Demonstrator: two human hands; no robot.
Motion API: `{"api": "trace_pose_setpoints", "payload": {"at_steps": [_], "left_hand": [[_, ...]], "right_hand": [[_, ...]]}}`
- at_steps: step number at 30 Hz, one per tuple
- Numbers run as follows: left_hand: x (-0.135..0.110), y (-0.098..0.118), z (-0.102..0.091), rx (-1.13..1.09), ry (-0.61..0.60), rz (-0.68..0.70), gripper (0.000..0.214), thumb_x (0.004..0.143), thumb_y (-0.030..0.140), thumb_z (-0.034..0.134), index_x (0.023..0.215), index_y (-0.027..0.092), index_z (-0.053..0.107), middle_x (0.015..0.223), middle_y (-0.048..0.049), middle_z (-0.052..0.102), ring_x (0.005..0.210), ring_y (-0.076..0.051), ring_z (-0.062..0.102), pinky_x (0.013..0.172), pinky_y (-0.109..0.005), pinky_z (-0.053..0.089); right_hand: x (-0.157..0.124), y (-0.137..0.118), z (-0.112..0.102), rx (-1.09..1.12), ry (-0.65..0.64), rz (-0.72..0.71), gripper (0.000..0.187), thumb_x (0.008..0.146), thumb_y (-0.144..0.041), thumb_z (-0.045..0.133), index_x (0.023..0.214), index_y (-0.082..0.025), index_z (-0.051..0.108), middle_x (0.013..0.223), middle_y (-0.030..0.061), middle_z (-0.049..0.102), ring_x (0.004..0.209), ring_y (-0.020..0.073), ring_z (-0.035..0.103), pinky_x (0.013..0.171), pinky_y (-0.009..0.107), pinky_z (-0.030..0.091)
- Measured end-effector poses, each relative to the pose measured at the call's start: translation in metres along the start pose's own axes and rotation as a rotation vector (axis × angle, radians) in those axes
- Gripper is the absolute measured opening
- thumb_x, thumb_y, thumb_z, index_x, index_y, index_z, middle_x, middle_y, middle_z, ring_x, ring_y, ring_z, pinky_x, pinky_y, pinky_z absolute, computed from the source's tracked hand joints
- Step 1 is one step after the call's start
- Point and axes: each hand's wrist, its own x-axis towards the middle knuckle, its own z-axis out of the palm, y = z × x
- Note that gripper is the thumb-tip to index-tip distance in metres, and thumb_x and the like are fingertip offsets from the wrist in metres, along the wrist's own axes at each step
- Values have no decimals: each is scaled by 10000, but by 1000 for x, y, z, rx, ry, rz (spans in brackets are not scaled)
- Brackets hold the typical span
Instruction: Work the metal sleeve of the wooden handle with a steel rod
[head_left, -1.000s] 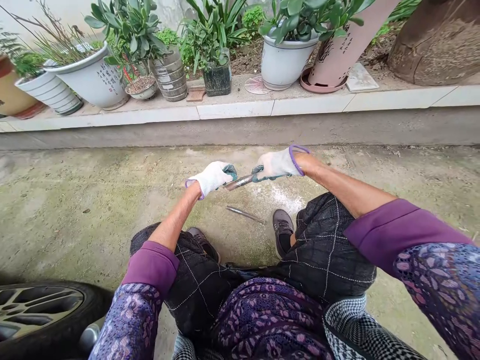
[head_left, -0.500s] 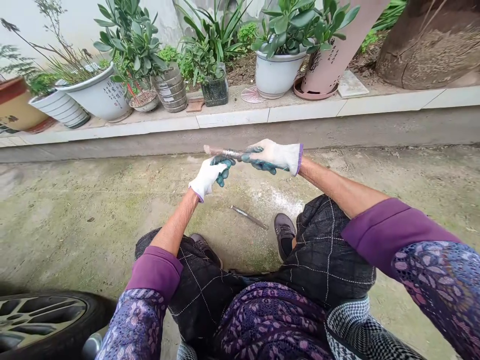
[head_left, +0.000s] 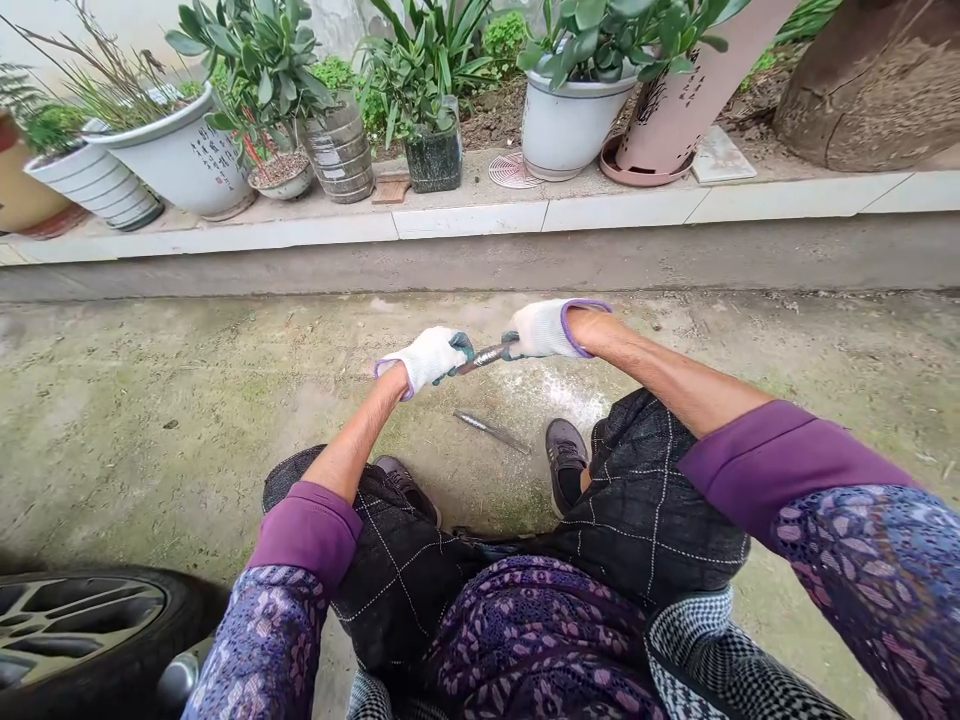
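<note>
Gloved left hand and right hand grip one metal rod; a second rod lies on concrete floor, short of its far edge.

Left hand, right hand curled

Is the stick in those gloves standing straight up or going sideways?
Sideways: the stick runs across from the left hand to the right hand, slanting slightly in the picture.

You face a pink planter; just left of it stands a white pot, just right lies a pale tile, and well left of it, a car wheel.
</note>
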Motion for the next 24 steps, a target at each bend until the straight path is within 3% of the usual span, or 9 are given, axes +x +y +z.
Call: {"api": "trace_pose_setpoints", "payload": {"at_steps": [4,8,11,14,17,21,24], "left_hand": [[7,3,-2,1,72,20,35,694,188,654,717,173,676,472,22,514,365,-84,411,335,-184,286],[8,15,-7,-252,191,73,123,767,244,639,853,156,649,529,32,535,393,-72,439,374,-178,360],[7,25,-13,-494,293,148,252,788,275,640,1008,150,628,587,42,574,401,-62,459,434,-193,434],[7,30,-21,-649,407,192,305,778,272,652,1056,170,581,630,52,594,433,-61,495,495,-208,480],[12,29,-28,-683,488,210,300,769,267,654,1043,187,562,631,57,596,457,-71,529,516,-214,487],[19,25,-29,-667,534,246,267,789,294,653,1019,179,580,699,17,644,555,-95,616,562,-213,499],[17,26,-25,-663,506,290,246,861,363,591,1034,187,598,847,-29,691,682,-105,664,609,-206,514]], "right_hand": [[7,8,-13,-146,-13,57,310,866,-476,632,1011,-233,758,1002,72,729,940,271,667,788,370,513],[13,12,-21,-193,140,41,406,858,-488,563,1112,-218,729,963,101,735,882,269,667,740,357,485],[18,6,-21,78,235,37,373,896,-475,524,1058,-191,702,806,63,696,677,176,611,616,289,467],[21,-7,-17,508,198,101,359,902,-511,555,990,-175,648,614,-2,575,458,99,452,448,242,410],[22,-24,-11,814,151,110,336,885,-510,604,953,-181,606,552,-42,500,394,77,397,356,212,366],[20,-45,-3,1061,79,117,255,933,-455,541,920,-200,557,520,-68,458,354,75,380,307,195,340],[21,-58,1,1154,107,98,206,960,-402,508,872,-217,489,519,-81,455,347,70,379,306,181,352]]}}
